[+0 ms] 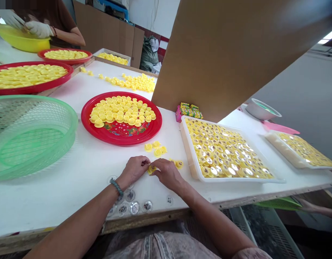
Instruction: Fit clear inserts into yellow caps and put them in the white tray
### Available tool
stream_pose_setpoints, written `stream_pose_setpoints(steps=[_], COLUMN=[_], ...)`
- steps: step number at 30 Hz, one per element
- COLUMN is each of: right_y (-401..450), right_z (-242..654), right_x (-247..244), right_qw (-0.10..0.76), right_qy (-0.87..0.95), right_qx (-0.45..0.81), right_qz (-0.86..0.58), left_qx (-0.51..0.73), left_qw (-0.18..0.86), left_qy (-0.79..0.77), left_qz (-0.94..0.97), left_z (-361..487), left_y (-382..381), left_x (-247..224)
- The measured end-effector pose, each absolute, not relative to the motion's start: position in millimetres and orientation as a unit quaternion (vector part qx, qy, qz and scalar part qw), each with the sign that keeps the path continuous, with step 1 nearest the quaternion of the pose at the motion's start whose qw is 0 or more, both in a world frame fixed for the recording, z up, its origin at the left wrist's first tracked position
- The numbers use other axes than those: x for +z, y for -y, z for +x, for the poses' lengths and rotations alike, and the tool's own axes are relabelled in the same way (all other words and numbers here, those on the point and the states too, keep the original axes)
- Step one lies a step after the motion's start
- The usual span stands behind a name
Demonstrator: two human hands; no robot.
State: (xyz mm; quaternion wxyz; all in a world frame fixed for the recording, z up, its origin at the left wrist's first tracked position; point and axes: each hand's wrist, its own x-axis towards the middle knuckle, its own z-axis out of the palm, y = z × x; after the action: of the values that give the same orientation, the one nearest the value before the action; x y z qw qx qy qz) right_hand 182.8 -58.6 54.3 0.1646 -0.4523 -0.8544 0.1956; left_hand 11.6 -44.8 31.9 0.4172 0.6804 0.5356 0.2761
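Note:
A small yellow round piece [152,169] with a dark printed picture sits between my hands, just above the white table. My right hand [168,173] is closed, its thumb and fingers gripping this piece. Fingers pinched together, my left hand [135,169] meets the edge of the same piece; what lies in the pinch is hidden. Loose yellow pieces [158,152] lie just beyond my hands, and another printed one [179,164] rests by my right fingers. Clear round discs with small pictures [134,207] are spread near the table edge, some partly under my left wrist.
Ahead stands a red tray [119,139] of yellow pieces. A white tray [191,154] of finished-looking shiny pieces is on the right, a green basket [71,138] on the left. A cardboard sheet [222,54] leans behind. Across the table, a person wearing gloves [39,29] handles a yellow basin [31,45].

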Motion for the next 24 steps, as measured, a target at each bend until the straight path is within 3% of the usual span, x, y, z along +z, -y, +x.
stream_pose_setpoints(steps=[3, 12, 24], right_y=[64.0, 54.3, 54.1], right_z=[178.5, 176.7, 173.3], right_x=[48.4, 53.7, 59.8], right_qw=[0.165, 0.115, 0.068], right_qy=[0.850, 0.857, 0.839], right_qx=[0.151, 0.170, 0.185], right_qz=[-0.476, -0.473, -0.507], left_qx=[0.283, 0.279, 0.285], left_qw=[0.440, 0.574, 0.649], left_qy=[-0.544, -0.515, -0.534], left_qz=[0.656, 0.572, 0.461], left_z=[12.3, 7.4, 16.8], left_y=[46.9, 45.7, 43.6], left_x=[31.7, 29.6, 25.5])
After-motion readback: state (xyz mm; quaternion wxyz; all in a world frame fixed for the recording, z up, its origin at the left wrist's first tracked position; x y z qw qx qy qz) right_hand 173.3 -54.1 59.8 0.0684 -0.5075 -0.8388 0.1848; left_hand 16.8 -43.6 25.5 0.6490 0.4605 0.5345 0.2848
